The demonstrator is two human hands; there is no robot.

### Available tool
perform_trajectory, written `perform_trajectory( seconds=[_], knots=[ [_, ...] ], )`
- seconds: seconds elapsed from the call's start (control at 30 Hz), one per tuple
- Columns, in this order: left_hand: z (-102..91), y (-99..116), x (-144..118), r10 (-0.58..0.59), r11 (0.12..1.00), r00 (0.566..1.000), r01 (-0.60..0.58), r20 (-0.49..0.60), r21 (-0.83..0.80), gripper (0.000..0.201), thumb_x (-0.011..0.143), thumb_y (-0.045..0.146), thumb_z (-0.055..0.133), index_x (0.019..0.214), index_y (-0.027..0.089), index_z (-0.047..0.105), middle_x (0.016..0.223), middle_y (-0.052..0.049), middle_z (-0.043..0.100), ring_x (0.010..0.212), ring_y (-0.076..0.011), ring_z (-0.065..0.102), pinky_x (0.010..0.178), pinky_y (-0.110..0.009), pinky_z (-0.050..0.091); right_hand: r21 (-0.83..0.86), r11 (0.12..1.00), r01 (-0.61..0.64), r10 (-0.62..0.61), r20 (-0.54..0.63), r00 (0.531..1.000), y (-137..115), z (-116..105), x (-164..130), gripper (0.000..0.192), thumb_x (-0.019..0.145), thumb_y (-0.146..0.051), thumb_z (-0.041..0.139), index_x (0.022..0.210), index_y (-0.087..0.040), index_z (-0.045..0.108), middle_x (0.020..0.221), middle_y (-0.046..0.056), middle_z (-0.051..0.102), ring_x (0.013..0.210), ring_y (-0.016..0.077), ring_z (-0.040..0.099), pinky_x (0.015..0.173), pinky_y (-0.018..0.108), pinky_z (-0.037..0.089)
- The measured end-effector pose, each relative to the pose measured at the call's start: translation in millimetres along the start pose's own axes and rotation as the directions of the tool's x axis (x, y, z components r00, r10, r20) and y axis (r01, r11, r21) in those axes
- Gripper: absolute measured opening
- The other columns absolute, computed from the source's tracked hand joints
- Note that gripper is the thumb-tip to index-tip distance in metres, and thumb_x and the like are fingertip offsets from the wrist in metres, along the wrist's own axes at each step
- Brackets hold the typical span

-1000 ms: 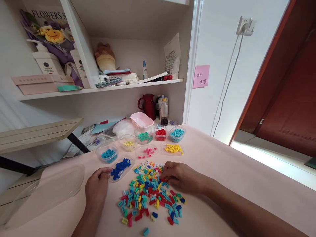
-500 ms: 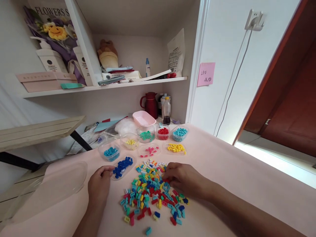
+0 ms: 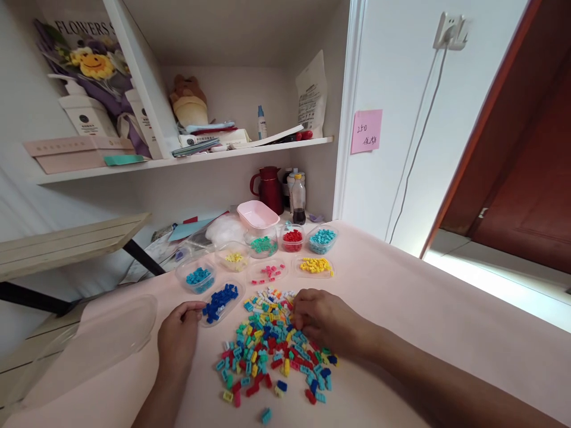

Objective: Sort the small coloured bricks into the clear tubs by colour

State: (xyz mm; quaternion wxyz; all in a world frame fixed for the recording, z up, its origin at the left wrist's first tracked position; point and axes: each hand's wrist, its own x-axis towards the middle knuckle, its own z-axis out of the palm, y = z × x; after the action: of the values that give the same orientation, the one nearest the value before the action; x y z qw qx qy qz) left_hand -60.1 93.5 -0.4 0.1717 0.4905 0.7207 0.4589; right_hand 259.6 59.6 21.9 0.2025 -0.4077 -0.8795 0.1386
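The right hand is resting on the far right part of a loose pile of small multicoloured plastic building bricks spread on the pale pink table. Its grip is curled down into the bricks, fingertips close together, but whether a brick is pinched between them is hidden by the knuckles.

The left hand is lying to the left of that pile, its grip lightly open, with thumb and fingertips touching the near edge of a shallow clear plastic tray of dark blue bricks.

Beyond this left grip a clear round tub of mid-blue bricks is standing, and past it a clear tub of pale yellow bricks. Beyond the right grip a clear flat tray of pink bricks and a clear flat tray of bright yellow bricks are lying side by side, with clear tubs of green bricks, red bricks and light turquoise bricks in a row behind them. A large clear plastic lid is lying to the left of the left grip. One stray turquoise brick is sitting apart at the near side of the pile.
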Motion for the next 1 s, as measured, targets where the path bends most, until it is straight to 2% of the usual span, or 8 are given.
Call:
perform_trajectory(
  seconds=[0.1, 0.3, 0.43, 0.63, 0.77, 0.9, 1.0],
  knots=[
    [0.9, -1.4, 1.1, -0.013, 1.0, 1.0, 0.013, -0.007, 0.007, 0.028, 0.067, 0.027, 0.046, 0.078, 0.022, 0.071, 0.074, -0.003, 0.072, 0.079, -0.0233, 0.065, 0.07, -0.031, 0.044, -0.017, 0.998, 0.053, -0.054, -0.021, 0.998, 0.0, 4.2, 1.2, 0.021, 0.07, -0.004, 0.055, 0.08, -0.02, 0.063, 0.086, 0.002, 0.063, 0.079, 0.0161, 0.055, 0.073, 0.027, 0.04],
    [0.8, -1.4, 0.9, -0.008, 1.0, 1.0, 0.008, -0.006, 0.013, 0.028, 0.066, 0.026, 0.047, 0.079, 0.022, 0.071, 0.075, -0.002, 0.072, 0.08, -0.023, 0.064, 0.07, -0.03, 0.043, -0.026, 0.998, 0.057, -0.058, -0.056, 0.997, 0.7, -2.2, -2.3, 0.032, 0.077, -0.016, 0.064, 0.107, -0.025, 0.064, 0.101, 0.005, 0.063, 0.09, 0.0199, 0.057, 0.081, 0.032, 0.041],
    [-0.5, 3.6, -2.5, 0.005, 1.0, 1.0, -0.005, 0.002, 0.021, 0.028, 0.067, 0.026, 0.046, 0.079, 0.021, 0.071, 0.075, -0.002, 0.072, 0.078, -0.0224, 0.064, 0.07, -0.03, 0.043, -0.069, 0.997, 0.015, -0.019, -0.059, 0.998, 1.2, -9.3, -5.6, 0.019, 0.077, -0.02, 0.065, 0.095, -0.024, 0.069, 0.097, 0.005, 0.061, 0.083, 0.0179, 0.057, 0.078, 0.031, 0.041],
    [-0.1, 6.6, -5.0, 0.0, 1.0, 1.0, 0.0, 0.004, 0.011, 0.03, 0.066, 0.026, 0.045, 0.08, 0.021, 0.071, 0.078, -0.003, 0.071, 0.076, -0.0213, 0.063, 0.07, -0.029, 0.042, -0.146, 0.988, -0.048, 0.053, 0.031, 0.998, -0.6, -7.9, -4.4, 0.023, 0.07, -0.015, 0.066, 0.09, -0.026, 0.069, 0.093, 0.003, 0.061, 0.079, 0.0175, 0.055, 0.071, 0.029, 0.04],
    [1.4, 5.1, -3.8, 0.005, 1.0, 1.0, -0.005, 0.01, 0.007, 0.029, 0.066, 0.026, 0.045, 0.08, 0.022, 0.07, 0.08, -0.003, 0.071, 0.078, -0.0212, 0.062, 0.07, -0.029, 0.042, -0.118, 0.993, -0.012, 0.017, 0.042, 0.999, -2.9, -5.4, -3.5, 0.014, 0.074, -0.012, 0.061, 0.08, -0.023, 0.067, 0.09, 0.002, 0.062, 0.079, 0.0158, 0.055, 0.071, 0.027, 0.039],
    [1.5, 3.2, -2.9, -0.003, 1.0, 1.0, 0.002, 0.014, 0.016, 0.028, 0.065, 0.027, 0.046, 0.079, 0.022, 0.07, 0.08, -0.002, 0.071, 0.079, -0.0213, 0.062, 0.071, -0.029, 0.041, -0.085, 0.996, 0.028, -0.027, 0.016, 1.0, -3.8, -1.3, -4.1, 0.015, 0.074, -0.012, 0.06, 0.084, -0.022, 0.065, 0.092, 0.002, 0.062, 0.081, 0.0159, 0.055, 0.073, 0.027, 0.04],
    [1.0, 1.8, -2.5, -0.001, 1.0, 1.0, 0.001, 0.014, 0.016, 0.029, 0.065, 0.027, 0.046, 0.079, 0.022, 0.07, 0.08, -0.002, 0.071, 0.08, -0.0214, 0.063, 0.071, -0.029, 0.042, -0.051, 0.999, 0.015, -0.016, -0.015, 1.0, -7.3, -1.0, -3.7, 0.016, 0.072, -0.012, 0.06, 0.085, -0.022, 0.064, 0.088, 0.002, 0.064, 0.081, 0.0169, 0.055, 0.074, 0.028, 0.039]
  ],
)
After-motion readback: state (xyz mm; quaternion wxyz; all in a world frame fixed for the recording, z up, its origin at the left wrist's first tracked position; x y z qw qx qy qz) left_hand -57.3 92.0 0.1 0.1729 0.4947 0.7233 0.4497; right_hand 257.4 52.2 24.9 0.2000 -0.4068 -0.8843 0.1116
